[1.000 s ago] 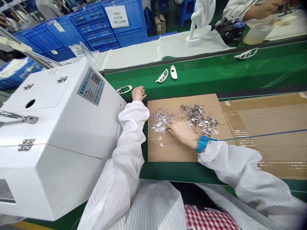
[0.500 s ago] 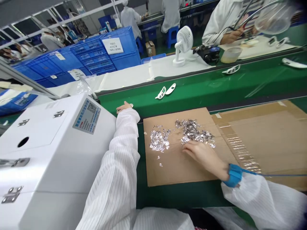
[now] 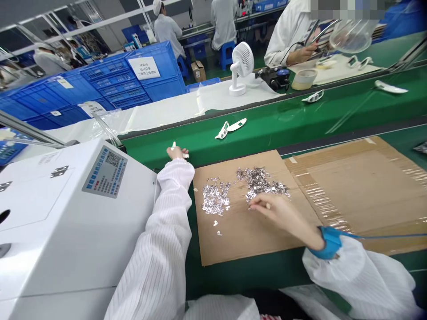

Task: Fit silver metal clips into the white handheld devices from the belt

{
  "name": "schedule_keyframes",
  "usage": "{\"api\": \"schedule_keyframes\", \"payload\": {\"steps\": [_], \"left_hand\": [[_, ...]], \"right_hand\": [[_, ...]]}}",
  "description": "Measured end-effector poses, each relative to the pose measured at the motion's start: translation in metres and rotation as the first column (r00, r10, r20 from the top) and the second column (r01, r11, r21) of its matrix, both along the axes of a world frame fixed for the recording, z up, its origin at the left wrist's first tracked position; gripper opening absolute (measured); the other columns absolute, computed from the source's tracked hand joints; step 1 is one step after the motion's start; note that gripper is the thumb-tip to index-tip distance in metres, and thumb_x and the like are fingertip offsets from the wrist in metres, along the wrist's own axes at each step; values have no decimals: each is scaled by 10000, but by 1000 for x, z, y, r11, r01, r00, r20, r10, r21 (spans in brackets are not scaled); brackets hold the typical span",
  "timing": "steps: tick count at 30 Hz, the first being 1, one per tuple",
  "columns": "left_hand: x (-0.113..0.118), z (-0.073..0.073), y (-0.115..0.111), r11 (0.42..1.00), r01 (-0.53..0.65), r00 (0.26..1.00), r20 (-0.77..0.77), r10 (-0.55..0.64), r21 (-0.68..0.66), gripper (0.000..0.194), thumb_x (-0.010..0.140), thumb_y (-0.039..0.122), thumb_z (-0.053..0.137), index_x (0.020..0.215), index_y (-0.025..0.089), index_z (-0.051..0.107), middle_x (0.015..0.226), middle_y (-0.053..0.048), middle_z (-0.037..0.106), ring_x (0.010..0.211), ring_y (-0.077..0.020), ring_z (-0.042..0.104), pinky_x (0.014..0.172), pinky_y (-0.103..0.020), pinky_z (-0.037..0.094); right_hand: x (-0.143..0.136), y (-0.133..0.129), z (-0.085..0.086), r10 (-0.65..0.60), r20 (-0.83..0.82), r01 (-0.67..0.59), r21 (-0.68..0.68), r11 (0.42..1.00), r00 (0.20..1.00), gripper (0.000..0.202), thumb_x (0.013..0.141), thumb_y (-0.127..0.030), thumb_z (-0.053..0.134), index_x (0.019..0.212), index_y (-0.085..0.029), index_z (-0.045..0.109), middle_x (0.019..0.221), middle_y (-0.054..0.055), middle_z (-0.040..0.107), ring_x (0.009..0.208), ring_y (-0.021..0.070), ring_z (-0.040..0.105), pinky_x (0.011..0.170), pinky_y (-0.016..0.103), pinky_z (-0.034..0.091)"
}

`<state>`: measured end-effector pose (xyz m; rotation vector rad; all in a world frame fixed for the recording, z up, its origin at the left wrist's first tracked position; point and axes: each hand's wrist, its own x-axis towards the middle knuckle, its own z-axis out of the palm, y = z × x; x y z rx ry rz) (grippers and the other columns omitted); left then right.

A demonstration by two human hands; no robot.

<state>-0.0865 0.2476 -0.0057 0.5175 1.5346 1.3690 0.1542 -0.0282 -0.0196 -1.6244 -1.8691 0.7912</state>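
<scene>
My left hand (image 3: 176,153) is closed around a white plastic part (image 3: 174,145) over the green belt, with ends of white plastic showing past the fingers. Most of what it holds is hidden. My right hand (image 3: 278,211), a blue wrist strap (image 3: 328,242) on its wrist, has thumb and fingertips pinched together at the near edge of a pile of small metal pieces (image 3: 262,180). Anything between those fingertips is too small to make out. A second, flatter group of shiny metal pieces (image 3: 213,199) lies to the left on the same cardboard sheet (image 3: 240,244).
White shell parts (image 3: 236,125) lie on the green belt (image 3: 267,115), with others farther right. A white machine box (image 3: 66,222) stands close on the left. Behind the belt are a white fan (image 3: 242,62), blue crates (image 3: 126,82) and a co-worker's hand (image 3: 302,54).
The view has turned slightly right. My left hand now shows more white plastic sticking out of it. The two nearest shells on the belt now lie closer together. My right hand stays by the metal pile.
</scene>
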Motion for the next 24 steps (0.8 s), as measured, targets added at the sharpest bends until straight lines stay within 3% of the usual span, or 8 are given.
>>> {"api": "schedule_keyframes", "payload": {"steps": [4,5,7,9,12,16,24], "left_hand": [[38,14,-44,977,213,959,193,-208,-5,106,954,220,453,943,161,540,702,-19,549,467,-72,464,420,-171,342],[49,17,-62,941,337,894,303,-329,30,143,960,269,463,931,160,550,693,-20,553,453,-71,457,394,-170,316],[68,24,-100,870,473,762,430,-484,140,146,949,302,502,993,183,574,682,-3,556,440,-72,469,370,-164,298],[84,30,-138,837,513,713,448,-539,192,194,924,327,550,1078,219,598,696,2,578,433,-81,491,362,-174,307],[95,37,-177,814,539,697,428,-575,215,272,910,383,569,1152,271,620,675,9,574,407,-100,493,355,-204,323],[97,43,-199,802,552,698,400,-594,228,331,918,439,552,1212,301,617,604,15,519,374,-115,462,365,-238,343],[98,48,-209,784,571,677,400,-618,245,341,948,449,515,1245,296,585,615,12,534,366,-108,460,360,-237,355]], "right_hand": [[0,22,30,-111,-189,131,95,987,976,166,900,-328,606,897,-230,739,892,17,772,789,176,693,707,298,512],[-1,27,39,-137,-232,168,122,978,963,162,885,-335,625,890,-223,741,866,20,767,766,174,685,696,295,509],[-5,36,53,-163,-293,219,171,960,942,144,857,-332,663,860,-209,737,804,17,748,694,158,653,653,284,490],[-9,41,62,-142,-313,219,224,950,939,127,846,-319,678,833,-203,728,780,9,722,636,136,608,617,273,464],[-15,44,67,-70,-280,150,276,949,957,107,856,-289,660,830,-203,720,778,1,683,626,122,568,615,266,443],[-19,40,66,-44,-259,115,265,957,965,108,859,-254,632,807,-196,706,782,5,661,609,113,539,597,260,420],[-19,37,72,-26,-231,83,241,967,973,84,837,-215,635,779,-190,689,742,-4,641,613,118,563,606,264,432]]}}
